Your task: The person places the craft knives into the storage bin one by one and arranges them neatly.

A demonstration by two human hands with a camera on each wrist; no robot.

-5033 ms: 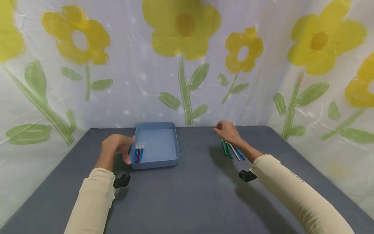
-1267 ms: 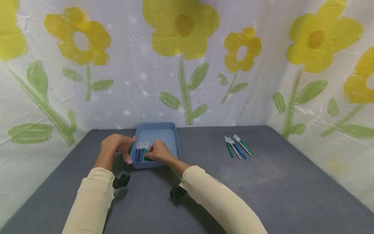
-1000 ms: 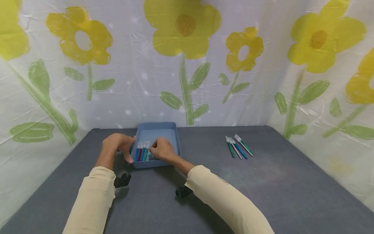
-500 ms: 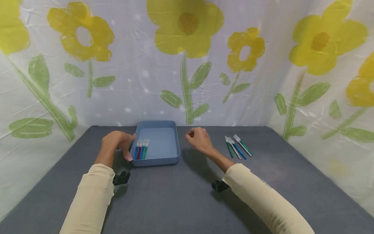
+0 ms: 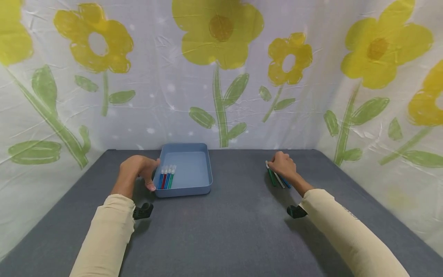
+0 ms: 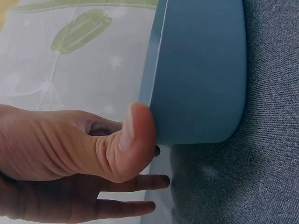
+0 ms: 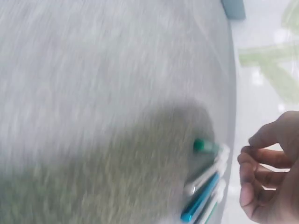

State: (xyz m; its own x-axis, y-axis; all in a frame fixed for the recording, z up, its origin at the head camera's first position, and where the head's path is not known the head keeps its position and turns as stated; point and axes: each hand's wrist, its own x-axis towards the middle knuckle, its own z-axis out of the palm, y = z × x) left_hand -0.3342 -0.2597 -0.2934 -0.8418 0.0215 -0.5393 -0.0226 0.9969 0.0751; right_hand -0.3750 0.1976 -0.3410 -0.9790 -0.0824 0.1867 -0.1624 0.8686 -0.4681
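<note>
My left hand (image 5: 137, 169) rests against the left side of a shallow blue tray (image 5: 199, 190). Its thumb touches the tray's near left corner, and in the left wrist view the other fingers stretch out fairly straight. Inside the tray, at its left, several felt-tip pens (image 5: 167, 180) with whitish caps lie side by side, with blue, red and green barrels. My right hand (image 5: 283, 163) hovers over the loose felt-tip pens (image 5: 273, 180) on the right, hiding some caps. In the right wrist view its fingers are loosely bent, holding nothing visible; the pens (image 7: 201, 198) lie below.
A dark grey table (image 5: 221, 231) bears everything. A white curtain (image 5: 155, 96) printed with yellow flowers encloses the back and sides. Black wrist devices (image 5: 142, 211) sit under both forearms. The tray's right part holds no pens.
A green felt-tip pen has joined the row in the tray since 5.0 s ago. My right hand has gone from the tray rightward to the loose pens. The left hand has stayed put.
</note>
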